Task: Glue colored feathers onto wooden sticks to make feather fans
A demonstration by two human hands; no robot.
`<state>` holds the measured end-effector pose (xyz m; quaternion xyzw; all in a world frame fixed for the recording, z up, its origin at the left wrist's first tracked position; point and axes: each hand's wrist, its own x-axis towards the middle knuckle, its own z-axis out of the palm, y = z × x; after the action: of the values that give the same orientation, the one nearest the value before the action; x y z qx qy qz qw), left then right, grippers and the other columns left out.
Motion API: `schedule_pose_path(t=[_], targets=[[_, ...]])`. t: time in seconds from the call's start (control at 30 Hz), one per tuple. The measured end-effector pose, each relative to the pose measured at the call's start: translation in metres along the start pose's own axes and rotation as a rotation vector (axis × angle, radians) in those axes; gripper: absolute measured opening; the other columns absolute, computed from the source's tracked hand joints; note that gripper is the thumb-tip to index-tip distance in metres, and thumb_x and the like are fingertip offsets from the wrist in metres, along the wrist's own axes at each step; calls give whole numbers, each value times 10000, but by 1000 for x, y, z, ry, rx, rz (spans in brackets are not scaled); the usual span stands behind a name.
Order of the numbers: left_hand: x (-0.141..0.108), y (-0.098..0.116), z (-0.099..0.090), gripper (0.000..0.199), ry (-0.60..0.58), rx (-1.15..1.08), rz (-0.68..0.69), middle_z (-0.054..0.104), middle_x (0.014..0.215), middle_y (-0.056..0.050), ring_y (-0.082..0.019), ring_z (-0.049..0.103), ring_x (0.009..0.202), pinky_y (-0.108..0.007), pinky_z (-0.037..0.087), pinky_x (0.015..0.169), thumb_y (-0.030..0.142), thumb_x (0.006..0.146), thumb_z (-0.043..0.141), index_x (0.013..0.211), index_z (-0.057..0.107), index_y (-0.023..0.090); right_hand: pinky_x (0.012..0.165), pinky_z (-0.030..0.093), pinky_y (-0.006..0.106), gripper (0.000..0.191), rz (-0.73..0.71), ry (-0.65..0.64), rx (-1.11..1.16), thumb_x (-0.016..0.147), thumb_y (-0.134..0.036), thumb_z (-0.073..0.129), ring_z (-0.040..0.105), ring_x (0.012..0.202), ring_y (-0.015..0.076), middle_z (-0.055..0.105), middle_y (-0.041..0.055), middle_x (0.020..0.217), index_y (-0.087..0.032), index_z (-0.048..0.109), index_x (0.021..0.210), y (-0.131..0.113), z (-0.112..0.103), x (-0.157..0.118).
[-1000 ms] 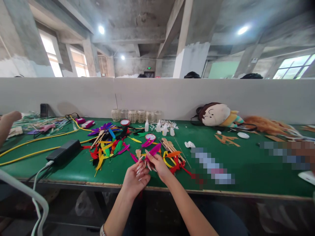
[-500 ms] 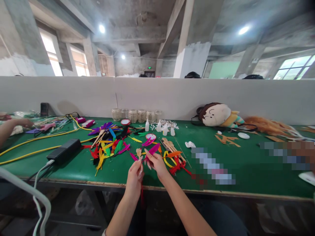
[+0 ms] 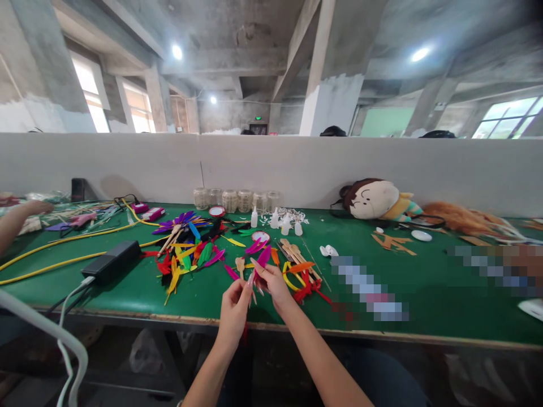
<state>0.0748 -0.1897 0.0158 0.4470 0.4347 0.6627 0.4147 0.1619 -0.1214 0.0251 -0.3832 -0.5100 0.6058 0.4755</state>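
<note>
Over the table's front edge, my left hand (image 3: pixel 235 305) is closed, its fingertips pinched near my right hand. A wooden stick with a broad rounded head (image 3: pixel 240 265) rises above the left fingers; its lower part is hidden by the hand. Red strands (image 3: pixel 245 333) hang below that hand. My right hand (image 3: pixel 274 285) is closed on a magenta feather (image 3: pixel 263 257), which points up and away, its lower end among the fingers of both hands. Another magenta feather (image 3: pixel 231 272) lies just left of the stick's head.
Colourful feathers (image 3: pixel 186 257) lie heaped at left, wooden sticks (image 3: pixel 297 257) at right. White dropper bottles (image 3: pixel 285 225) and glass jars (image 3: pixel 245 200) stand behind. A black power adapter (image 3: pixel 112 263), yellow cable (image 3: pixel 63 244) and plush doll (image 3: pixel 377 199) rest on the table. Another person's arm (image 3: pixel 21 223) reaches in at left.
My left fingertips have moved slightly right, closer to my right hand. The magenta feather has turned more upright and shifted a little left.
</note>
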Motion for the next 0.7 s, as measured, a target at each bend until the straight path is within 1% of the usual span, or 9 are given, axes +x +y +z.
schedule_pose_path(t=[0.07,0.13,0.23,0.37,0.47,0.57,0.7], targets=[[-1,2,-2,422,-21,66,27,345,467,57,-76,303,449,-207,243,448,551,691,541,530,430,177,322,167,221,430,3,1,10,531,-555,662,304,290,41,427,-50,328,-174,496,423,-1,-1,0],[-3,5,-4,389,-35,159,70,363,472,49,-85,327,455,-213,259,457,510,724,524,535,450,178,322,184,218,417,5,-32,12,540,-542,661,329,298,45,460,-40,347,-172,505,429,-2,-2,-1],[-6,9,-8,325,-53,320,170,405,503,33,-99,370,489,-220,289,493,412,773,496,547,471,179,321,200,214,410,6,-96,-19,570,-533,645,355,302,51,484,-30,356,-169,515,433,-3,-4,-1],[-8,11,-14,261,-107,499,285,445,548,18,-112,407,541,-226,304,543,297,803,464,569,478,184,323,231,213,402,12,-119,-35,555,-525,656,379,299,58,503,-29,363,-169,514,435,-5,-5,-2],[-7,10,-17,249,-135,567,328,443,545,20,-117,413,548,-229,304,555,263,803,461,564,470,189,319,241,217,410,17,-117,-37,542,-540,656,388,290,62,509,-30,359,-170,519,432,-5,-4,-2],[-6,9,-20,251,-147,621,343,455,544,19,-116,423,546,-226,309,554,250,800,460,556,468,192,318,243,218,431,18,-112,-43,524,-559,657,392,281,63,504,-30,345,-172,505,412,-4,-3,-1],[-6,9,-23,254,-114,742,359,484,547,18,-108,447,540,-218,323,555,244,802,459,555,477,190,318,216,215,445,8,-112,-71,537,-564,649,393,277,62,488,-33,326,-171,488,403,0,-4,1]])
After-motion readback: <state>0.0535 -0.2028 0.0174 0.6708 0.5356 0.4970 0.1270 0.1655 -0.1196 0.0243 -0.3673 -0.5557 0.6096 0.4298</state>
